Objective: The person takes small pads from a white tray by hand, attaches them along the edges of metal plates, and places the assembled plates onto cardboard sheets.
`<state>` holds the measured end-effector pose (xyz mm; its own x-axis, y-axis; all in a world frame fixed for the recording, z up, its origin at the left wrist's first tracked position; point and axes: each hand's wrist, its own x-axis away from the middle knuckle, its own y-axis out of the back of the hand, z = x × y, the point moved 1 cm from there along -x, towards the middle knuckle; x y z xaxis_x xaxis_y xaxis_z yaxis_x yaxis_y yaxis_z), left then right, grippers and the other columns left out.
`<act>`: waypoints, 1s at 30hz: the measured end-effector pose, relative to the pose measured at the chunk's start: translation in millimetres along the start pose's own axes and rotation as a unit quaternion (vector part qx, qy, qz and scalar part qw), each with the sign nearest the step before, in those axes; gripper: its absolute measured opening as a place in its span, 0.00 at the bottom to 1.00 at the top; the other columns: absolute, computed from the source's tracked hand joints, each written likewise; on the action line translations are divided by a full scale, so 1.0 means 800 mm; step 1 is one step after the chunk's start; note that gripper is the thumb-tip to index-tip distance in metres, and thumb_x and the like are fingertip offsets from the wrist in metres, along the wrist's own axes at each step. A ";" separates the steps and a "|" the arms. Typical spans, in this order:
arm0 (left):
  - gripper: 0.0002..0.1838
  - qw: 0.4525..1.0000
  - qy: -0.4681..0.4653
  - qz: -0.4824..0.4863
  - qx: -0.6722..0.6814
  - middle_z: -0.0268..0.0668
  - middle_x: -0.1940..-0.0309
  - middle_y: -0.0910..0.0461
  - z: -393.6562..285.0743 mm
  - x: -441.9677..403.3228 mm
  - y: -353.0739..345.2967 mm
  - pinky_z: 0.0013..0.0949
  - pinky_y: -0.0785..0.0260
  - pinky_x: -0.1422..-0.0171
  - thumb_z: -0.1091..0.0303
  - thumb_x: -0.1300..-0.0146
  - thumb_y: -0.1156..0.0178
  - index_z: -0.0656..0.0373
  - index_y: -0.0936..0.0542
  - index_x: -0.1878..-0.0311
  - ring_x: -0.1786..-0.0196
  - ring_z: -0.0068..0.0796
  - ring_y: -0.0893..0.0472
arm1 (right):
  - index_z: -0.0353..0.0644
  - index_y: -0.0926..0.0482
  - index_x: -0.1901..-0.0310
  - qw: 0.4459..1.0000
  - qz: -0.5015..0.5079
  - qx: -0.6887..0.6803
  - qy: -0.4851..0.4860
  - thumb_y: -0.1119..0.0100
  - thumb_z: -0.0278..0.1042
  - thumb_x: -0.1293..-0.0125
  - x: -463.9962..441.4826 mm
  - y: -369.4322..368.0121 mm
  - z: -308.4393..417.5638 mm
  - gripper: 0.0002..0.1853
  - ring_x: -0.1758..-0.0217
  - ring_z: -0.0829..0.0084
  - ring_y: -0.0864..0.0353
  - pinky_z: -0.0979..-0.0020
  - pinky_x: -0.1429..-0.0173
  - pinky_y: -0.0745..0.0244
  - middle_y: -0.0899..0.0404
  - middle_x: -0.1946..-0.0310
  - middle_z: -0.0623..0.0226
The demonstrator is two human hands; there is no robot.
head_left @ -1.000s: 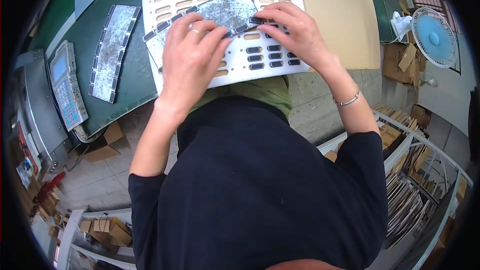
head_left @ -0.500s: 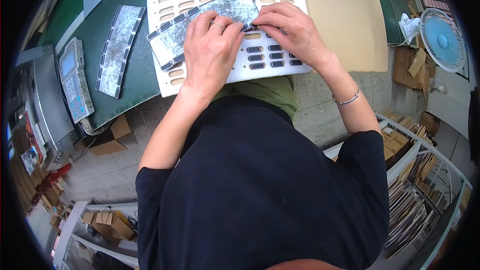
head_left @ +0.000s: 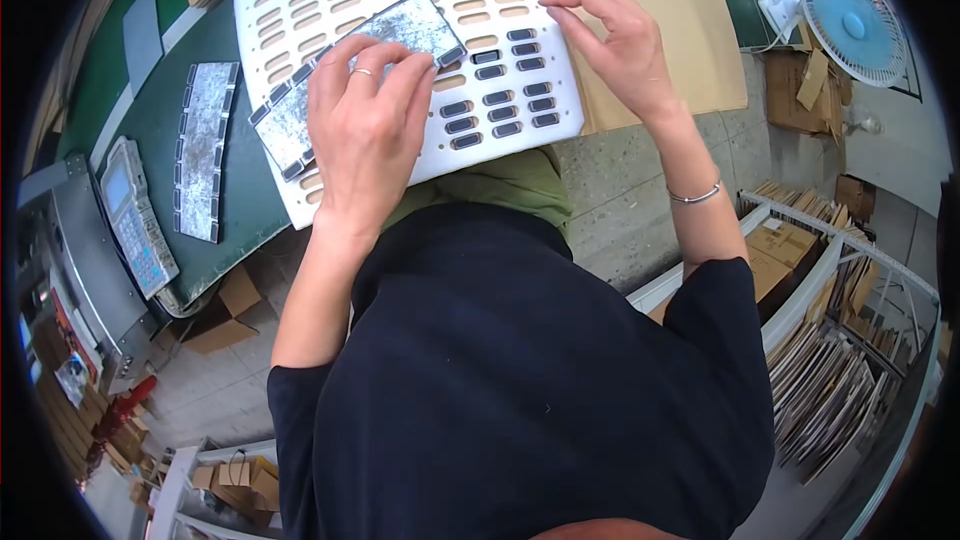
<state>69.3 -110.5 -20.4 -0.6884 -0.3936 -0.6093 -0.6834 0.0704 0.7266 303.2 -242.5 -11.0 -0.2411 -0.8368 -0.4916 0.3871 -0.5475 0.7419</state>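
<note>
While resting the left hand (head_left: 370, 125) on a mottled metal plate (head_left: 420, 25), perhaps to steady it, has those fingers half-curled; cannot tell of any grip beneath. Has the plate lying aslant over a slotted white board (head_left: 568, 105), seemingly for easy reach. Holds the right hand (head_left: 620, 45) raised over the cardboard sheet (head_left: 700, 30), near the board's edge, thumb and forefinger tips close together with nothing visible between. Shows black oblong pieces (head_left: 507, 128) sitting in lower-right slots, apparently matched by shape, and a second plate (head_left: 205, 150) on the green desk (head_left: 250, 195).
</note>
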 end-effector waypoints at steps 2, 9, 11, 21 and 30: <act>0.06 1.000 -0.019 0.014 0.020 0.33 0.58 0.17 -0.010 -0.008 -0.003 0.45 0.30 0.38 0.71 0.40 0.28 0.56 0.13 0.60 0.43 0.42 0.22 | 0.42 0.13 0.57 0.999 0.037 0.023 0.003 0.32 0.27 0.34 0.011 -0.001 -0.007 0.06 0.55 0.62 0.15 0.66 0.50 0.19 0.15 0.62 0.65; 0.07 0.992 -0.084 0.094 -0.018 0.35 0.61 0.18 -0.026 -0.034 -0.040 0.44 0.28 0.36 0.72 0.41 0.31 0.57 0.12 0.59 0.41 0.42 0.22 | 0.44 0.16 0.58 0.982 0.095 0.136 0.096 0.35 0.27 0.38 0.018 -0.021 -0.008 0.07 0.54 0.65 0.16 0.64 0.51 0.16 0.19 0.60 0.69; 0.07 0.986 -0.103 0.124 -0.047 0.37 0.60 0.18 -0.025 -0.040 -0.050 0.44 0.29 0.34 0.74 0.43 0.33 0.59 0.12 0.61 0.41 0.42 0.22 | 0.44 0.17 0.58 0.976 0.122 0.150 0.099 0.37 0.27 0.38 0.015 -0.019 -0.007 0.07 0.54 0.65 0.16 0.65 0.51 0.15 0.20 0.60 0.69; 0.04 0.950 -0.180 0.236 -0.102 0.35 0.65 0.16 -0.040 -0.069 -0.048 0.37 0.32 0.42 0.73 0.48 0.35 0.52 0.13 0.72 0.48 0.34 0.22 | 0.39 0.22 0.63 0.955 0.208 0.178 0.111 0.40 0.24 0.40 -0.003 -0.012 0.002 0.04 0.53 0.61 0.15 0.62 0.53 0.15 0.21 0.62 0.62; 0.03 0.929 -0.204 0.262 -0.167 0.36 0.64 0.18 -0.056 -0.070 -0.049 0.38 0.30 0.41 0.71 0.48 0.36 0.53 0.14 0.74 0.48 0.34 0.22 | 0.38 0.23 0.63 0.954 0.220 0.168 0.116 0.41 0.23 0.40 -0.008 -0.010 0.002 0.04 0.56 0.59 0.15 0.61 0.54 0.15 0.22 0.63 0.60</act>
<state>145.6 -132.1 -0.7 -0.9862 -0.0013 -0.1653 -0.1630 -0.1611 0.9734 299.8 -232.8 -13.2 0.0972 -0.9827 -0.1575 0.0888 -0.1490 0.9848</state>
